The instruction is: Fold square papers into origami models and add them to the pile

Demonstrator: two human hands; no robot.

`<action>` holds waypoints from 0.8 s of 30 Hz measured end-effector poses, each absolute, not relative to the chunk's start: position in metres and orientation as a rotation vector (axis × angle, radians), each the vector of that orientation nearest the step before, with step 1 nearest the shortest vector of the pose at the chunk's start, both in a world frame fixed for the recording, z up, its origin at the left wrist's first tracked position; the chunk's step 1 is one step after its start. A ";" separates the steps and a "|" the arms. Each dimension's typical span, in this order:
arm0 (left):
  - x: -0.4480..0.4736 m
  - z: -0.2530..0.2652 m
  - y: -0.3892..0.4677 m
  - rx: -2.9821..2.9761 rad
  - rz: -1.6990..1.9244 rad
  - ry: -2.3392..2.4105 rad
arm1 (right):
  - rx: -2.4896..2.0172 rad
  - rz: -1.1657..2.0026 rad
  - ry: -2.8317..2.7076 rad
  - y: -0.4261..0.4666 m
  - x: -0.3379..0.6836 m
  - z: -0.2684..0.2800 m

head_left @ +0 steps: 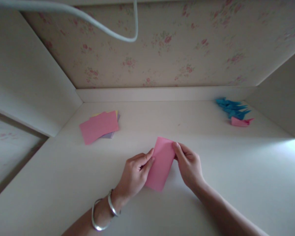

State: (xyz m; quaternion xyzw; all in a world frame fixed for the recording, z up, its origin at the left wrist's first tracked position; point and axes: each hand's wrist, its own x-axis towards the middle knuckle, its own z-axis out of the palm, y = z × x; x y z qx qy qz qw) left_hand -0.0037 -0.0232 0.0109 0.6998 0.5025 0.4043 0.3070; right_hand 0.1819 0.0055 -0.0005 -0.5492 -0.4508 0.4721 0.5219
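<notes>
A pink sheet of paper (161,164), longer than it is wide, is held at a slant just over the white tabletop in the head view. My left hand (135,172) pinches its left edge between thumb and fingers. On the opposite side, near the upper right corner, my right hand (188,163) grips it with the thumb on top and the fingers partly hidden behind. The sheet looks flat, and I cannot tell whether it is one layer or folded. Two silver bangles circle my left wrist.
Pink, yellow and purple paper sheets (100,126) lie stacked at the back left. Several folded blue paper figures (232,108) and a pink one (240,122) sit at the back right. A white cable (108,31) hangs before the floral wall. Panels border both sides.
</notes>
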 end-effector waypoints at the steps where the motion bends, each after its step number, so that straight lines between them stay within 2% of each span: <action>1: -0.004 0.011 -0.023 1.854 1.079 1.329 | -1.308 1.146 -1.076 0.006 0.182 -0.001; 10: -0.004 0.015 -0.023 1.835 1.178 1.398 | -1.108 1.465 -1.026 0.003 0.177 0.003; 17: -0.004 0.013 -0.023 1.862 1.159 1.417 | -1.190 1.357 -1.138 0.001 0.178 0.005; 24: -0.005 0.015 -0.022 1.797 1.189 1.441 | -1.141 1.552 -1.100 0.002 0.177 0.007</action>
